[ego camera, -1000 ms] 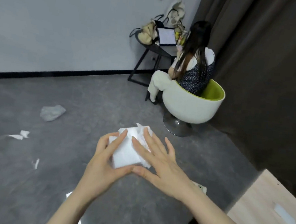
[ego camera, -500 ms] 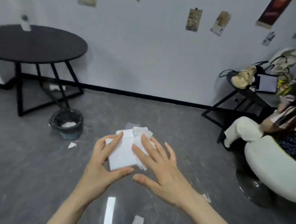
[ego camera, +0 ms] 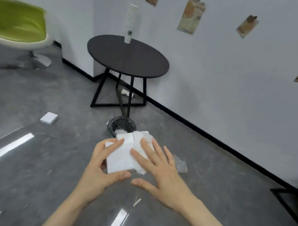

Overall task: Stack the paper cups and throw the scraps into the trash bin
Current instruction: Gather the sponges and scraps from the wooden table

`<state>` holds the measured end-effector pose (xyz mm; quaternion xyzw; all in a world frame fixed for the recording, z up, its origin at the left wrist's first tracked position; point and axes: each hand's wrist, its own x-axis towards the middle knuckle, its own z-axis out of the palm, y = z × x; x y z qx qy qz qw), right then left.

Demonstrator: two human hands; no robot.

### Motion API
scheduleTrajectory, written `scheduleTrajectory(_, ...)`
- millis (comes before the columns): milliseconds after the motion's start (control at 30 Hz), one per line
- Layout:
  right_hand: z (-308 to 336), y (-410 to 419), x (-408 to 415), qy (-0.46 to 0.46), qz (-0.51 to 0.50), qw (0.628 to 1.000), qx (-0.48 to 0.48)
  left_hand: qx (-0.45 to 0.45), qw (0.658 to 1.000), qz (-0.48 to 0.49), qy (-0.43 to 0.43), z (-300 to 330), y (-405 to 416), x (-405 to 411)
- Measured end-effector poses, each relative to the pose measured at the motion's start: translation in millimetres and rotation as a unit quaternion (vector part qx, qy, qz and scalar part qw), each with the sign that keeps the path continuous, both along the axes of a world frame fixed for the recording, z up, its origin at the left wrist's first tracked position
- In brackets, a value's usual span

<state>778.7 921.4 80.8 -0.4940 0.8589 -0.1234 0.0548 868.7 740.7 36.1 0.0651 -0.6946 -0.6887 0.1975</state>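
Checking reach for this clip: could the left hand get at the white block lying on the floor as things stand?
Probably not. The left hand is gripping the paper scraps, and the white block lies well off to its left on the floor, unobstructed.

A tall stack of white paper cups [ego camera: 131,20] stands on the round black table [ego camera: 128,56]. Before it, the black mesh trash bin [ego camera: 120,125] sits on the grey floor [ego camera: 31,156], a pale-shelled green swivel chair [ego camera: 16,23] far left.
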Motion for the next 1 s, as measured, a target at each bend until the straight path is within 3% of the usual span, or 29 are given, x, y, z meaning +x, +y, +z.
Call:
scheduleTrajectory(100, -19, -32, -37, 0.059, 0.055, 0.996, -0.028, -0.003, 0.999, 0.042, -0.012, -8, -23, -11)
scheduleTrajectory(400, -58, -145, -125, 0.071, 0.121, 0.988, -0.068, -0.023, 0.994, 0.099, -0.042, -38, -122, -71)
scheduleTrajectory(633, -93, -252, -192, 0.047, 0.066, 0.99, -0.119, -0.108, 0.985, 0.067, -0.118, -63, -240, -148)
scheduleTrajectory(800, -124, -302, -231, 0.011, -0.012, 0.991, -0.13, -0.254, 0.951, 0.018, -0.174, -89, -310, -212)
scheduleTrajectory(1000, -169, -325, -291, -0.005, -0.076, 0.992, -0.098, -0.232, 0.956, -0.031, -0.178, -133, -344, -294)
